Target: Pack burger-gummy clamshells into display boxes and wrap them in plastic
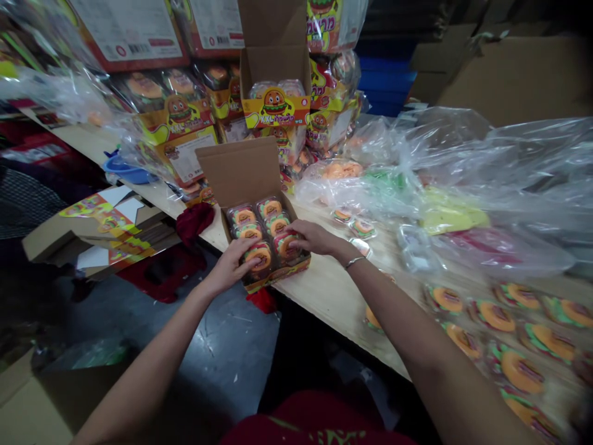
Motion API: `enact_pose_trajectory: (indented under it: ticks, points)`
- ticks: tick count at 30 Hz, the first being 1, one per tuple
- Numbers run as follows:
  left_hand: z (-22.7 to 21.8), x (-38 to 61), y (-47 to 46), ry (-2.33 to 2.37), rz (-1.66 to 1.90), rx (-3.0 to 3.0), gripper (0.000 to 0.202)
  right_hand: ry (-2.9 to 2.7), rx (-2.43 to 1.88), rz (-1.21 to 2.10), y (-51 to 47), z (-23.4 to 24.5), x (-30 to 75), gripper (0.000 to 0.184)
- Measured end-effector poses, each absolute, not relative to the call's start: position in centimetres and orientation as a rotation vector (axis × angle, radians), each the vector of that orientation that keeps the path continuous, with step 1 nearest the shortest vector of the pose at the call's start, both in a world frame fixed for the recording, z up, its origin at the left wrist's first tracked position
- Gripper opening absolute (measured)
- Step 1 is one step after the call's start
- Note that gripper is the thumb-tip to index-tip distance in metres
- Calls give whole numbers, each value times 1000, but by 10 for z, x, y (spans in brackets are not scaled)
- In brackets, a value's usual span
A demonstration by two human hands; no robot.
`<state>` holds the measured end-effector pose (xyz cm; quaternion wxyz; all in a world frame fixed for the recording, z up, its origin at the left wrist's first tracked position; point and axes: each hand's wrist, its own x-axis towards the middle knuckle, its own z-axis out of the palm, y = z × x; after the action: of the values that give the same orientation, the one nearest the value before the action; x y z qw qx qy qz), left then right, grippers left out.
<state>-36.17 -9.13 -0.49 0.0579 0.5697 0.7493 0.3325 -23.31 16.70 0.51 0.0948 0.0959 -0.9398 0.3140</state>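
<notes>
An open cardboard display box [243,167] stands at the table's front edge with its lid raised. Inside sit several clear packs of burger-shaped sweets in two columns. My left hand [234,262] has its fingers and thumb around the front left burger pack [260,253]. At the front right, the fingers of my right hand [315,238] grip another burger pack [282,248]. Both packs are down in the box, close against their neighbours. The fingertips are partly hidden between packs and box wall.
Stacked, wrapped display boxes [180,117] line the back, with another open box [275,62] on top. Plastic bags [417,179] spread over the right side. Several loose burger packs [495,315] lie at the right. Flattened cartons [125,228] rest on a red stool [157,272] at left.
</notes>
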Motion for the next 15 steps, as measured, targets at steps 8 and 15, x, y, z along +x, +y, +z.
enact_pose_trajectory:
  ticks: [8,15]
  points:
    - [-8,-362,-93,2356,836,1874,57,-2598,275,985,159,-24,-221,48]
    - [-26,-359,-89,2639,873,1975,65,-2635,283,934,161,-30,-225,54]
